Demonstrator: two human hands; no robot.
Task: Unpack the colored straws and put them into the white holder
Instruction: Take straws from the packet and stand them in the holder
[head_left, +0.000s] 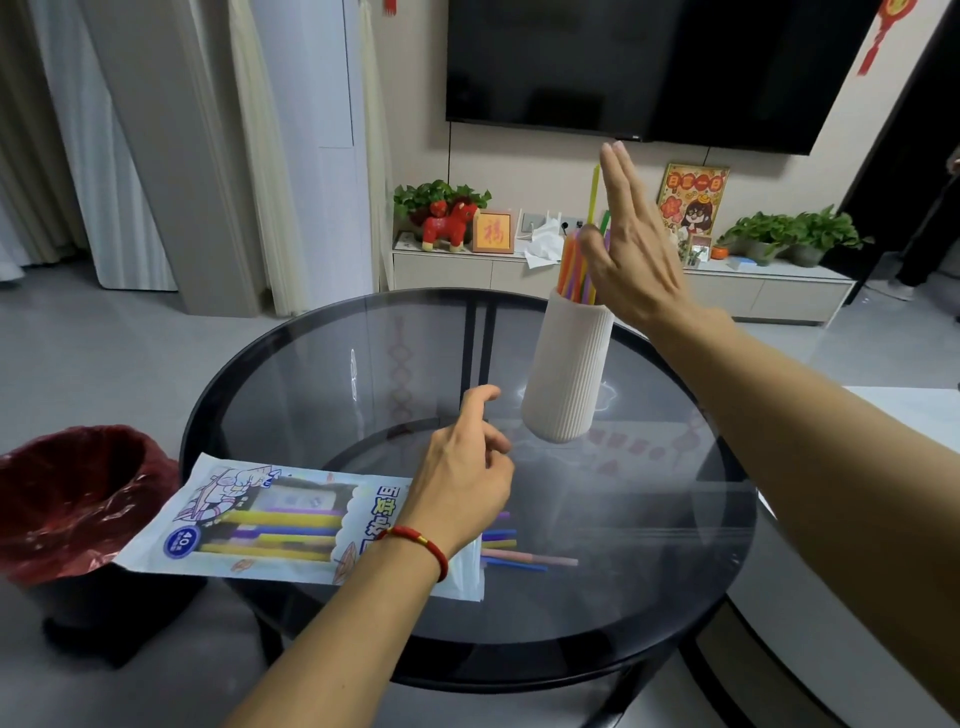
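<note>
The white ribbed holder (569, 374) stands on the far side of the round glass table (649, 519). Several colored straws (574, 267) stick out of its top, a yellow one rising highest. My right hand (631, 249) is raised beside those straws with its fingers straight and its thumb close to them; any contact is hidden. The printed straw packet (270, 519) lies flat at the table's near left edge. A few straws (511, 551) poke from its open right end. My left hand (467, 467) hovers over that end, fingers loosely curled, holding nothing.
A bin with a red liner (67, 493) stands on the floor left of the table, under the packet's corner. Behind the table is a low white TV cabinet (727, 288) with plants and ornaments. A white surface (914, 410) borders the table on the right.
</note>
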